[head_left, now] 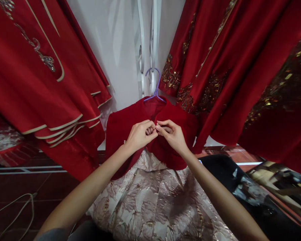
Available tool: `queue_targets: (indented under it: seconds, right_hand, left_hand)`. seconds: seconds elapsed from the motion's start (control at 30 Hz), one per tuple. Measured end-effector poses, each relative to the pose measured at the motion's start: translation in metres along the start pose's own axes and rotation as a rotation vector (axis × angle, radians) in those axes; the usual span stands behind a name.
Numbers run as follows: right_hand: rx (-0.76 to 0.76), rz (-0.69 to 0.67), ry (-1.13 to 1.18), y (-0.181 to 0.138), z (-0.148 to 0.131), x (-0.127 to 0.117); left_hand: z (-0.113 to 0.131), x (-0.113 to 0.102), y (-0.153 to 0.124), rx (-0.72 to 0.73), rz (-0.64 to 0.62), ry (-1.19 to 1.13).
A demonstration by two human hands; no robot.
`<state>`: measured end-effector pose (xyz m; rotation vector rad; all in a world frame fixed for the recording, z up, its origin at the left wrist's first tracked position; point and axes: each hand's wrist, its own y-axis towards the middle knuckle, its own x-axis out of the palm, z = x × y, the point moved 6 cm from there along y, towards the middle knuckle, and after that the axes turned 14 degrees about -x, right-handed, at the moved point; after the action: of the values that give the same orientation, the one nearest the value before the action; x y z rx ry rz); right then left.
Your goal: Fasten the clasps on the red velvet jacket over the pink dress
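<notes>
A short red jacket (119,125) hangs from a purple hanger (157,88), over a pale pink and gold patterned dress (142,197). At the jacket's front opening, just below the collar, my two hands meet with their fingertips almost touching. My left hand (141,134) is closed in a pinch on the jacket's front edge. Between the thumb and forefinger of my right hand (173,134) is a small shiny button (158,124), closed on from the other side. Fingers hide most of the edge there. Some gold trim shows near my left wrist.
Red garments with pale piping (65,110) hang at the left. More red garments with gold sequins (213,83) hang at the right. White cabinet doors (115,43) stand behind. A dark bag-like item (220,170) lies at right, and a white cable (31,204) on the floor at left.
</notes>
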<state>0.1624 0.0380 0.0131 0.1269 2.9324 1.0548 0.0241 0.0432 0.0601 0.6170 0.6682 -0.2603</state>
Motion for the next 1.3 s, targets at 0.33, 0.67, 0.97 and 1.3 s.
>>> queue_targets:
  seconds: [0.33, 0.67, 0.97, 1.3]
  right_hand:
    - [-0.001, -0.017, 0.054, -0.001, 0.0, 0.0]
    - [-0.018, -0.082, 0.033, 0.001, -0.007, 0.0]
    - [-0.031, -0.084, 0.017, 0.006, -0.006, -0.001]
    - [-0.121, -0.111, -0.118, -0.006, -0.009, 0.007]
  left_hand:
    - [-0.001, -0.003, 0.007, 0.09, -0.101, 0.063]
    - [0.0, -0.003, 0.003, 0.016, -0.014, 0.094]
    - [0.0, -0.002, 0.005, 0.036, -0.002, 0.074]
    - [-0.013, -0.001, -0.008, -0.061, -0.013, 0.068]
